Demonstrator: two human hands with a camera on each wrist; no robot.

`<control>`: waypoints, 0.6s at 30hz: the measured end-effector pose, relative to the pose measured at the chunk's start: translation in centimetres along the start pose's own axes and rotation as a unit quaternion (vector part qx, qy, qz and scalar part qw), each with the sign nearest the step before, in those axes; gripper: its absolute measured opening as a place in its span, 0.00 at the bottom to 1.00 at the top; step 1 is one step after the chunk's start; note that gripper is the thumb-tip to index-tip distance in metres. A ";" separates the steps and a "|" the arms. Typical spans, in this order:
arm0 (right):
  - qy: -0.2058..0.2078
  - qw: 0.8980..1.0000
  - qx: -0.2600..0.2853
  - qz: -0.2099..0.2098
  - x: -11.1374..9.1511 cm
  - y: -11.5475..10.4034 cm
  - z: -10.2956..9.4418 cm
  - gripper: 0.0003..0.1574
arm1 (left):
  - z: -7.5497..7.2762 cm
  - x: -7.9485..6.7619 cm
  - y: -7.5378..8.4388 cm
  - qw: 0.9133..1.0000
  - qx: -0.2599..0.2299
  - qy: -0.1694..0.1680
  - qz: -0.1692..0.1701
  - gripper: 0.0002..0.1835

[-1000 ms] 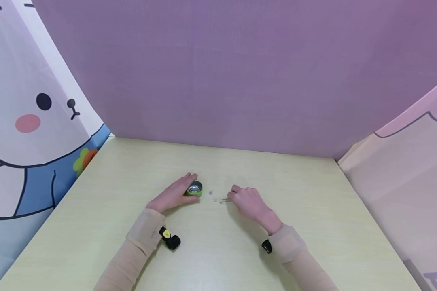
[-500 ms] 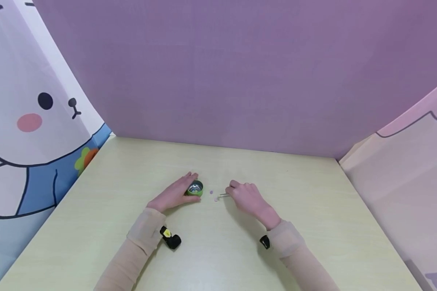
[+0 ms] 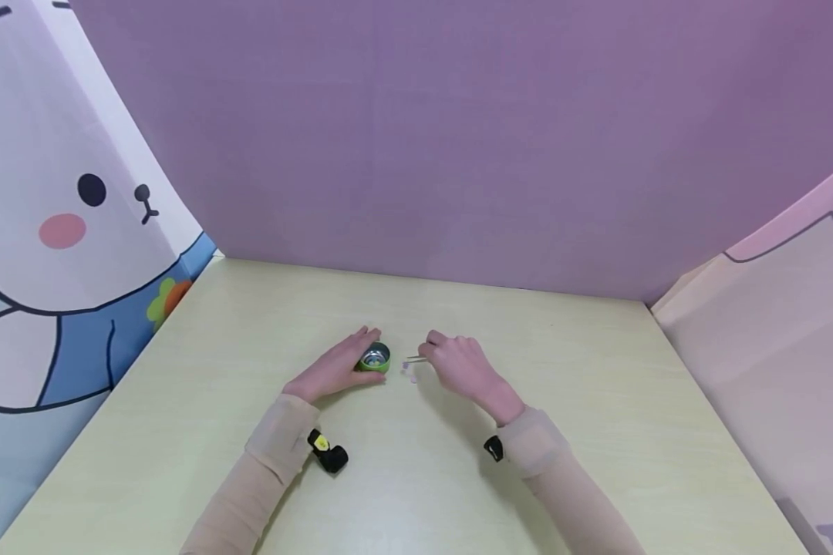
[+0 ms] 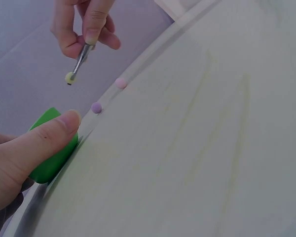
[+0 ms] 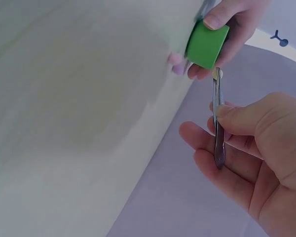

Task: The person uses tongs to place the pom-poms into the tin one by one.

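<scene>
My left hand (image 3: pixel 336 365) grips a small green bowl (image 3: pixel 375 359) with a shiny metal inside; the thumb lies along its near side. Small coloured bits show at its bottom in the head view. In my right hand (image 3: pixel 463 368), a pair of metal tweezers (image 5: pixel 218 116) is pinched between thumb and fingers. The tweezers' tips hold a small yellow ball (image 4: pixel 69 77), raised above the table to the right of the bowl. On the table between bowl and right hand lie a purple ball (image 4: pixel 96 107) and a pink ball (image 4: pixel 121 83).
The pale wood-look table (image 3: pixel 416 478) is bounded at the back by a purple panel (image 3: pixel 423 154). A cloth with a cartoon animal (image 3: pixel 62 270) hangs on the left, a pale pink one (image 3: pixel 770 347) on the right. Each wrist wears a black camera (image 3: pixel 332 458).
My right hand has lifted the tweezers with the yellow ball from beside the pink ball, moving up and left toward the bowl. The left hand keeps its hold on the bowl.
</scene>
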State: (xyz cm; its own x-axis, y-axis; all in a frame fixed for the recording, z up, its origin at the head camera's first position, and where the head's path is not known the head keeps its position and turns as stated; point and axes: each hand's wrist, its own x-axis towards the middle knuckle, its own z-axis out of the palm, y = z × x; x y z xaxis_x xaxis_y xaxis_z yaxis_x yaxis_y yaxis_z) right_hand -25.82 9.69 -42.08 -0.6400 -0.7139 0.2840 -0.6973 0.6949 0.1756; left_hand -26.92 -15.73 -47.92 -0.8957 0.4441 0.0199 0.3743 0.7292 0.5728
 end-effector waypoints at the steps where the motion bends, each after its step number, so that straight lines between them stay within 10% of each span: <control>1: -0.003 1.000 0.000 0.001 0.2 0.0 0.0 0.11 | 0.0 0.0 0.0 1.000 0.000 0.001 0.000 0.51; 18: -0.042 0.999 0.005 0.009 2.5 -1.0 -0.3 0.13 | -0.1 0.0 0.3 1.000 0.007 -0.002 0.000 0.51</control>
State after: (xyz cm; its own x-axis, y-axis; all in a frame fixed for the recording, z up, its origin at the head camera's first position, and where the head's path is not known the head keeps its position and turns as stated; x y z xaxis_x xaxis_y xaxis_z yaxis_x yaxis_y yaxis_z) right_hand -26.65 7.27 -41.22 -0.6766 -0.7068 0.2064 -0.6887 0.7067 0.1620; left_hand -26.81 -15.55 -47.68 -0.8950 0.4457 0.0171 0.3777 0.7370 0.5605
